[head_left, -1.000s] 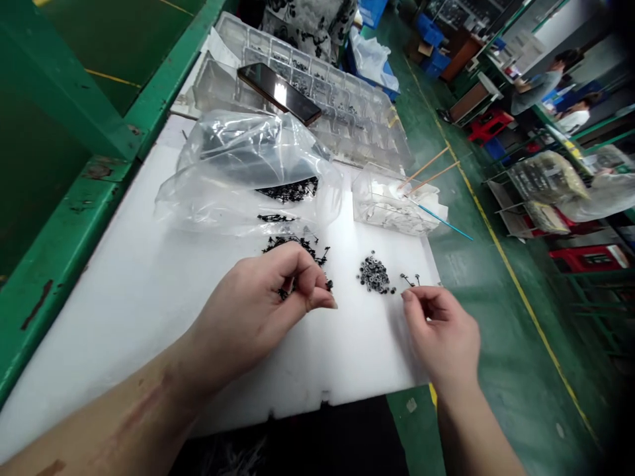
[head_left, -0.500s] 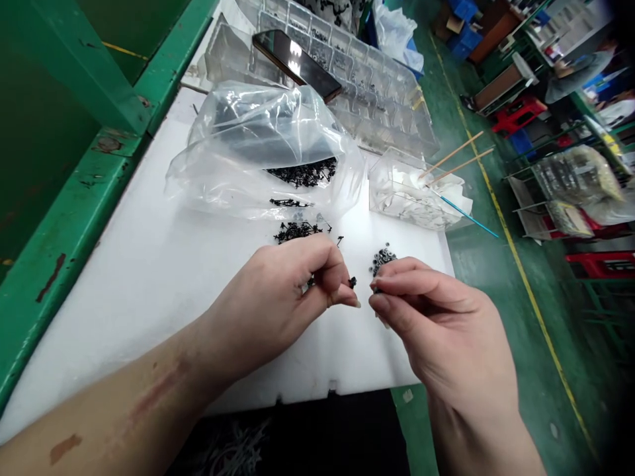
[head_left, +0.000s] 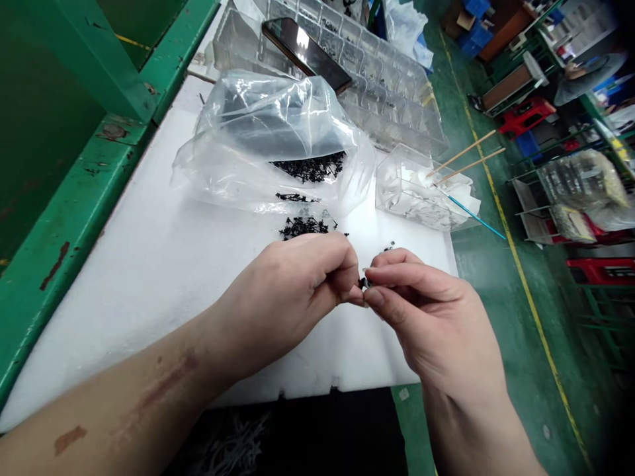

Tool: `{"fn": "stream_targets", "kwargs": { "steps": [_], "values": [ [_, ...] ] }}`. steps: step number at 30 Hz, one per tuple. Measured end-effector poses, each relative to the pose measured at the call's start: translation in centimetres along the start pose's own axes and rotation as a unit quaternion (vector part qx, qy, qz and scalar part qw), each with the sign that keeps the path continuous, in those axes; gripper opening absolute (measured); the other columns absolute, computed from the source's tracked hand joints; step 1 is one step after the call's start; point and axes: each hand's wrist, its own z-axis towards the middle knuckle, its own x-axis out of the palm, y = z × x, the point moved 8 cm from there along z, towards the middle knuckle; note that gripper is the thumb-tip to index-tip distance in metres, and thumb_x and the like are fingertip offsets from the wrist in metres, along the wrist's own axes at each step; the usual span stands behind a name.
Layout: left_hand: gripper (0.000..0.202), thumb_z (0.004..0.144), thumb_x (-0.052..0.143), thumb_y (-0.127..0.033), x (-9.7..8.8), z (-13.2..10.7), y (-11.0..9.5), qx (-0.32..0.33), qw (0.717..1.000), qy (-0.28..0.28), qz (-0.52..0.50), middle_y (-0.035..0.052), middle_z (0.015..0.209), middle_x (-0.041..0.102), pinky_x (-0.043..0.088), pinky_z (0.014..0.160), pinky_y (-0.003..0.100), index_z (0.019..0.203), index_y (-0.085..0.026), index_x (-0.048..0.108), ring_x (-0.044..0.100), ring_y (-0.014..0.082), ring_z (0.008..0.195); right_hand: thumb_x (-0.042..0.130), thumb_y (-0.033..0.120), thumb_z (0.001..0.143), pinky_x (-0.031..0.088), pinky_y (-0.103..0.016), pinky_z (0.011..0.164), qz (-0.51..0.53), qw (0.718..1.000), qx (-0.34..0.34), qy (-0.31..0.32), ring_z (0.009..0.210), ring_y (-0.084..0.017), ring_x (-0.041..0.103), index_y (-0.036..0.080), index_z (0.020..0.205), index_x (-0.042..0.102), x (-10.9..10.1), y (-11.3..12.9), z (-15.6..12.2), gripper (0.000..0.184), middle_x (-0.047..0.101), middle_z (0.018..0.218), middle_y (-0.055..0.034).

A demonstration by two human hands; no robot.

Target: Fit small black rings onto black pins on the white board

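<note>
My left hand [head_left: 292, 284] is closed on a small black plastic part [head_left: 362, 283], only its tip showing past the fingers. Thumb and forefinger of my right hand [head_left: 441, 311] pinch a tiny grey ring [head_left: 368, 283], mostly covered by the fingertips. The two pieces meet between my hands, just above the white table; how far they fit together I cannot tell. Behind my left hand lies a heap of thin black parts [head_left: 302, 227]. A few small rings [head_left: 389, 246] show beyond my right fingers, the rest of their pile being hidden.
A clear plastic bag [head_left: 278, 125] with more black parts lies behind the heap. To its right stands a clear box [head_left: 411, 192] with white scraps, sticks and a blue rod. A phone [head_left: 307, 53] rests on a compartment tray [head_left: 397, 86]. A green frame [head_left: 114, 152] borders the left side.
My hands have come together, and the ring in my right fingers now meets the black part's tip. The right hand has shifted slightly left and covers more of the ring pile.
</note>
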Motion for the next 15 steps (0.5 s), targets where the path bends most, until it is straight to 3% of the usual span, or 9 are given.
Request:
{"fn": "stream_targets", "kwargs": {
  "steps": [11, 15],
  "values": [
    [0.029, 0.101, 0.070, -0.007, 0.18, -0.16, -0.03, 0.021, 0.999, 0.005, 0.029, -0.0078, 0.085, 0.075, 0.053, 0.074, 0.026, 0.083, -0.024, 0.056, 0.069, 0.0127, 0.080, 0.095, 0.027, 0.088, 0.059, -0.027, 0.067, -0.010, 0.999, 0.014, 0.032, 0.086, -0.017, 0.071, 0.035, 0.099, 0.091, 0.19, 0.04, 0.70, 0.014, 0.077, 0.098, -0.0031],
    [0.029, 0.104, 0.063, -0.002, 0.63, -0.27, -0.20, 0.051, 0.998, 0.027, 0.036, -0.0059, 0.089, 0.074, 0.054, 0.078, 0.028, 0.086, -0.024, 0.055, 0.067, 0.0140, 0.083, 0.099, 0.030, 0.084, 0.059, -0.024, 0.065, 0.034, 0.997, 0.051, 0.038, 0.074, -0.014, 0.071, 0.031, 0.096, 0.090, 0.26, -0.45, 1.02, 0.015, 0.079, 0.086, -0.0016]
  ]
}}
